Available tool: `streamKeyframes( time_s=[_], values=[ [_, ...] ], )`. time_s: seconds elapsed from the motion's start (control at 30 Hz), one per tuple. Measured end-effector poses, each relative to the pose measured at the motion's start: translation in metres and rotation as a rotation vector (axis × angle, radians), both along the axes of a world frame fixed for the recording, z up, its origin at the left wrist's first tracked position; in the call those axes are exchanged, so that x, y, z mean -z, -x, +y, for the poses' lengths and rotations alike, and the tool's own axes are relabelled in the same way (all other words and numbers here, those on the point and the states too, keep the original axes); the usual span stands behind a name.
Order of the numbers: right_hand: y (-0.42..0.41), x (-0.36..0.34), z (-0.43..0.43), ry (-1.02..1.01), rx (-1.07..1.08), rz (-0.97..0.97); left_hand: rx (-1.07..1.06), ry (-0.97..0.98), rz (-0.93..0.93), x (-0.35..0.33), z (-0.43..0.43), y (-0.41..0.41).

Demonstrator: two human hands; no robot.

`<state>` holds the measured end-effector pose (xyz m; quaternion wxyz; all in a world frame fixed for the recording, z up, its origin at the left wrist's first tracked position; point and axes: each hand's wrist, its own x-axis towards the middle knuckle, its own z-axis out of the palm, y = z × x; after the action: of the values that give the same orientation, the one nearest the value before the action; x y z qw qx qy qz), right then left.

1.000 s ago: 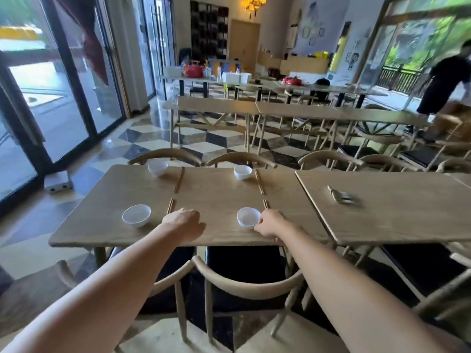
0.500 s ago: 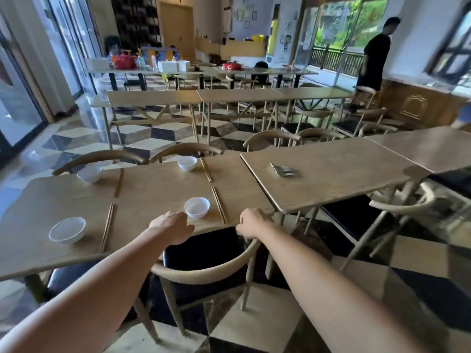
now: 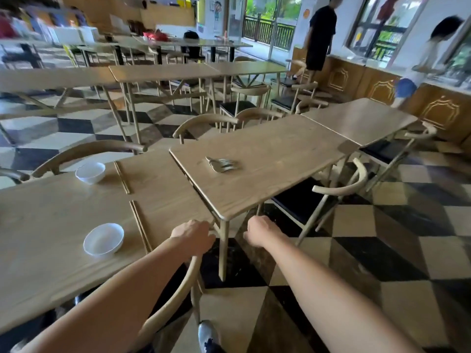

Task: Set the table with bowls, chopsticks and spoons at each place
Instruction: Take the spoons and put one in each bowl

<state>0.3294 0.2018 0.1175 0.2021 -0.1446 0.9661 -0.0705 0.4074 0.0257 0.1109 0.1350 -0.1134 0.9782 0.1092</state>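
Note:
Two white bowls stand on the left wooden table [image 3: 51, 220]: a near bowl [image 3: 104, 240] and a far bowl [image 3: 90, 171]. A pair of chopsticks [image 3: 140, 225] lies right of the near bowl, and another pair [image 3: 121, 177] lies right of the far one. Several metal spoons [image 3: 223, 164] are piled on the adjoining right table [image 3: 267, 189]. My left hand [image 3: 193, 236] hovers at the left table's right corner, fingers curled, holding nothing. My right hand [image 3: 260, 231] hangs curled and empty just below the right table's near corner.
A wooden chair back [image 3: 168, 301] stands under my left arm and another chair [image 3: 341, 184] at the right table. More tables and chairs fill the room behind. Two people [image 3: 319, 34] stand at the far right by the windows. My shoe [image 3: 207, 336] is on the checkered floor.
My view has swung right, toward the table with the spoons. Both hands have left the near bowl's place and moved right to the gap between the two tables.

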Motion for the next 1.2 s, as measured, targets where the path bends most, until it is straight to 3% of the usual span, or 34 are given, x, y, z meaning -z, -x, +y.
streamKeyframes(
  time_s=[0.3, 0.57, 0.9, 1.03, 1.2],
  values=[
    [0.218, 0.016, -0.059, -0.043, 0.013, -0.041, -0.115, -0.082, -0.106, 0.028, -0.07, 0.216],
    [0.341, 0.029, -0.127, -0.062, -0.068, -0.089, -0.305, -0.291, -0.245, 0.055, -0.115, 0.321],
    [0.513, 0.092, -0.239, -0.116, -0.434, -0.173, -1.107, -1.084, -0.285, 0.124, -0.115, 0.426],
    [0.568, 0.145, -0.268, -0.18, -0.657, -0.274, -1.561, -1.493, -0.107, 0.159, -0.096, 0.477],
    [0.582, 0.182, -0.271, -0.108, -0.763, -0.299, -1.893, -1.589, 0.27, 0.173, -0.086, 0.523]
  ],
)
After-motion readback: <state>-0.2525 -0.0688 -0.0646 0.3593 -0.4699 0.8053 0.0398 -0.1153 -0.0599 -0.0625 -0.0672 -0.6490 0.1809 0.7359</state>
